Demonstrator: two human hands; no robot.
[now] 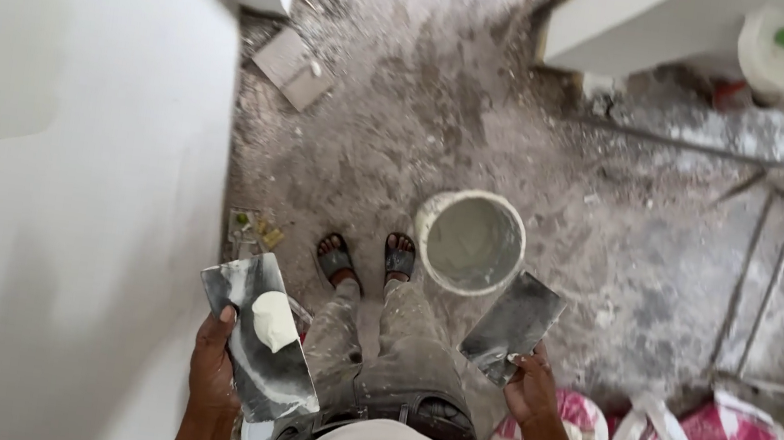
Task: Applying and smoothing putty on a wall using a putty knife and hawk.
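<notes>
Above dusty floor [445,126], left hand [213,368] grips putty-loaded trowel [260,339], right hand [531,390] another trowel [511,327].

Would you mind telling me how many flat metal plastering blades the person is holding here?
2. One blade is in the left hand, carrying a dab of white plaster; the other blade is in the right hand, beside the bucket. None hidden, seemingly.

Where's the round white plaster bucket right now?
In the head view, the round white bucket stands on the dusty floor just right of the person's sandalled feet, ahead of the right hand's bare trowel.
</notes>
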